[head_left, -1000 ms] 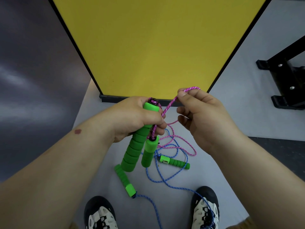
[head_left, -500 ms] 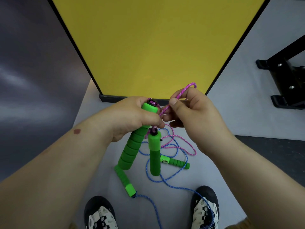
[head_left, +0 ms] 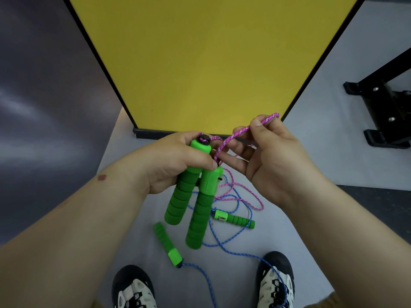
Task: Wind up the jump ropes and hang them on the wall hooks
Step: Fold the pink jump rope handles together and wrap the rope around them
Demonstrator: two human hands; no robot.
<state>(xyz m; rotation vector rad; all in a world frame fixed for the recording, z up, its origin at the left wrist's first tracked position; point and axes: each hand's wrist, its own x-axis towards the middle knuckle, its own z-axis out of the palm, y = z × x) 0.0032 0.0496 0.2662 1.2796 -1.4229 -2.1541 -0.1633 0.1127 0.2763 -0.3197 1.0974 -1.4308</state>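
Both green handles (head_left: 189, 196) are now gripped together below the left hand (head_left: 178, 161). The pink rope (head_left: 242, 132), pinched by the right hand (head_left: 273, 156), has been raised; winding is under way.

Two handles (head_left: 189, 196) hang side by side below left hand (head_left: 175, 161); right hand (head_left: 271, 156) just right, holding rope (head_left: 235, 135). Second rope (head_left: 231, 238) on floor (head_left: 289, 230) beneath, between two shoes (head_left: 133, 287). Panel (head_left: 206, 63) stands behind.
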